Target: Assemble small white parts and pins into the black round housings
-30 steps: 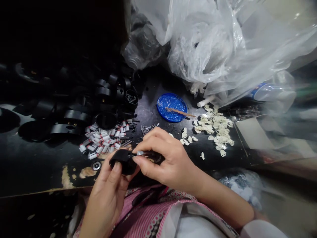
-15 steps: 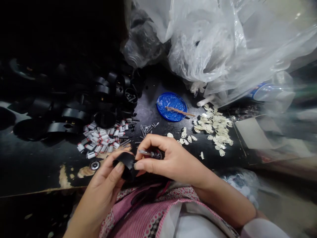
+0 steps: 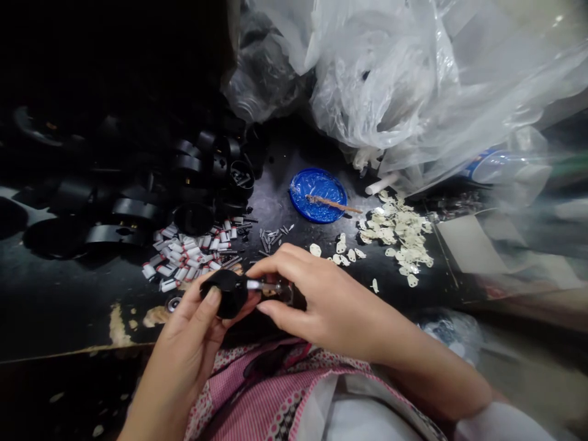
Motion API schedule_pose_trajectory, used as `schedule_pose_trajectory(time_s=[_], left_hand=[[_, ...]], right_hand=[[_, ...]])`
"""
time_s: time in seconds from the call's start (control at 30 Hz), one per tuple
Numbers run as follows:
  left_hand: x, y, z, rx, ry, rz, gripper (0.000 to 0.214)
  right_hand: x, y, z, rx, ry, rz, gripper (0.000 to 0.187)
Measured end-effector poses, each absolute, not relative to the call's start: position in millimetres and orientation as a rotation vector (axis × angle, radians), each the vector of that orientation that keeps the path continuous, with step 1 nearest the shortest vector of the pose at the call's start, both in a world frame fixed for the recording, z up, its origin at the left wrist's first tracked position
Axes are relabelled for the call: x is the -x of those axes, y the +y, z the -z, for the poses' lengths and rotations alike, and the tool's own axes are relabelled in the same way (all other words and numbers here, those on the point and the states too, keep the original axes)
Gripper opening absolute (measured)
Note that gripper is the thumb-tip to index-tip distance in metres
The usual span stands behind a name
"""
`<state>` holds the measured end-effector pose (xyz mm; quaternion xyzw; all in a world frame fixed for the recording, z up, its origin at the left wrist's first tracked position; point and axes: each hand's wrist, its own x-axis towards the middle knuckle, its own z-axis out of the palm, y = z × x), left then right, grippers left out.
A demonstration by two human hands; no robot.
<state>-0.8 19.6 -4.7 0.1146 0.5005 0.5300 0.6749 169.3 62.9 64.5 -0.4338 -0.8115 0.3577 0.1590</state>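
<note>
Looking down from the head cam here. Gripping a small black cap (image 3: 225, 293) in the left hand (image 3: 195, 327), thumb pressed on top, fingers curled underneath, wrist angled up from the lap. Pinching a screwdriver (image 3: 263, 285) sideways in the right hand (image 3: 321, 297), knuckles up, metal tip poked into the cap. Holding both close together over the near edge of the dark table (image 3: 68, 300), just in front of a heap of white-and-red bits (image 3: 184, 257). Also spotting a blue dish (image 3: 318, 196) further back.
</note>
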Motion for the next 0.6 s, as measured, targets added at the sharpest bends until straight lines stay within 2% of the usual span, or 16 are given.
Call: schedule_pose_trajectory(time_s=[0.1,0.23,0.5,0.6], left_hand=[[7,17,11,-0.308,1.166,-1.205,0.019],[10,16,15,-0.381,1.191,-1.142,0.025],[6,11,10,-0.428,1.264,-1.031,0.038],[3,12,5,-0.45,1.34,-1.015,0.041]], right_hand=[[-173,63,-67,1.258,-2.328,-1.217,0.033],[-176,66,-66,1.201,-2.378,-1.257,0.033],[-171,67,-71,1.311,-2.525,-1.127,0.023],[-163,57,-63,1.372,-2.626,-0.842,0.028]])
